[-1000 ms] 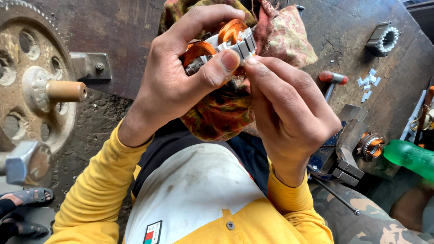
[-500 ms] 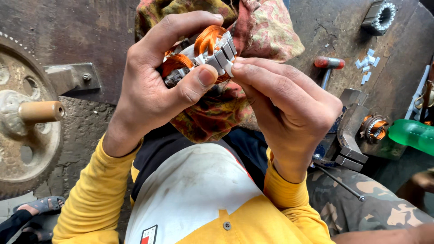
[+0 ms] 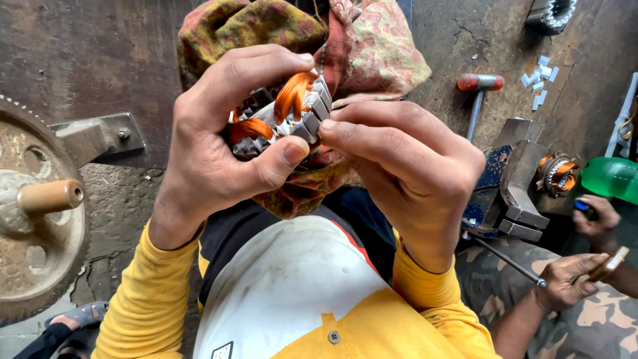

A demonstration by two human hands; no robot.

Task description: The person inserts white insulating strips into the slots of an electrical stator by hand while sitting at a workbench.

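Head view: a stator (image 3: 279,119) with orange coils is held up close in front of the chest, above a patterned cloth (image 3: 299,40). The left hand (image 3: 219,139) is clamped around the stator, with the thumb pressed on its lower edge. The right hand (image 3: 405,166) is closed at the stator's right side, and its fingertips (image 3: 332,129) are pinched on the metal teeth. A toothed wheel (image 3: 40,219) with a wooden handle is seen at the left. A hammer (image 3: 478,86) and a vise (image 3: 512,186) are seen at the right, near another person's hands (image 3: 578,266).
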